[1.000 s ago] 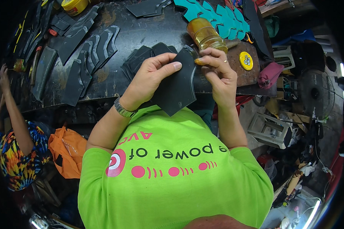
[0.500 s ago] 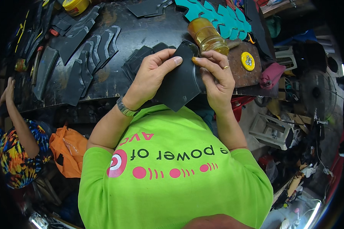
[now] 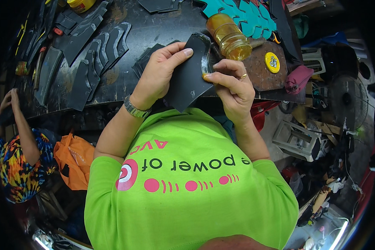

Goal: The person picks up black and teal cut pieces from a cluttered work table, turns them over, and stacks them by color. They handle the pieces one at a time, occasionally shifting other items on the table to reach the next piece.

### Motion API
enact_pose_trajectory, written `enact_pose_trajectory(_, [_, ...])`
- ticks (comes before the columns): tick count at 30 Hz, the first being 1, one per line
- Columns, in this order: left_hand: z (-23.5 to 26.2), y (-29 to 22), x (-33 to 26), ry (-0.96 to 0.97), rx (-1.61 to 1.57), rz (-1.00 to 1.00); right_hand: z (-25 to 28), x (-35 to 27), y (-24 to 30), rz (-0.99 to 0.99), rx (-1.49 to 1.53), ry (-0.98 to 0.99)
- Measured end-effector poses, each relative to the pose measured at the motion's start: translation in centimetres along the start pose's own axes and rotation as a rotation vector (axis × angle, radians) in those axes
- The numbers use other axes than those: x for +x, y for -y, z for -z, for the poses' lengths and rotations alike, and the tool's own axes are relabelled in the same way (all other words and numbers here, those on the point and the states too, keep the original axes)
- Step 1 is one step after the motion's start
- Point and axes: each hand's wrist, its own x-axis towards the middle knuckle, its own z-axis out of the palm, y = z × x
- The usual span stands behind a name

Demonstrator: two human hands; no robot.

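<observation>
My left hand [image 3: 159, 71] grips a flat black cut piece [image 3: 188, 79], like leather or synthetic sheet, thumb on top. Its curved right edge carries a wet, shiny whitish band. At the lower end of that band, my right hand [image 3: 234, 85] pinches the edge, its index fingertip smeared with yellow-brown paste. A ring sits on one of its fingers. Beyond the right hand, a clear jar [image 3: 230, 37] with amber, glue-like contents lies tilted on the table. Several more black pieces [image 3: 143, 62] are stacked behind my left hand, partly hidden.
Black pieces with coated edges [image 3: 98, 58] overlap across the dark table [image 3: 148, 31]. Turquoise pieces [image 3: 241, 18] lie at the far right, near a yellow lid [image 3: 272, 62] on a brown board [image 3: 260, 77]. A pink pouch [image 3: 299, 79] rests by the right edge. Another person's arm [image 3: 24, 129] is at left.
My right fingertip has slid down along the piece's curved edge toward me. The piece has turned slightly, showing more of the shiny band. The other person's hand at left has shifted.
</observation>
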Motion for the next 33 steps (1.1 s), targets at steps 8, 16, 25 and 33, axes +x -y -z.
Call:
enact_pose_trajectory(8, [2.9, -1.5, 2.0, -0.056, -0.053, -0.052, 0.1, -0.4, -0.9, 0.077, 0.1, -0.056])
enact_pose_trajectory(16, [9.8, -10.7, 11.8, -0.3, 0.997, -0.423, -2.5, -2.5, -5.1, -0.028, 0.171, -0.099])
enact_pose_trajectory(25, [14.7, -10.4, 21.2, -0.226, 1.493, -0.335, -3.1, -3.7, -7.0, -0.129, 0.189, -0.172])
enact_pose_trajectory(33, [14.4, -8.0, 23.5, -0.316, 1.667, -0.322, -3.1, -3.4, -6.7, -0.185, 0.203, -0.141])
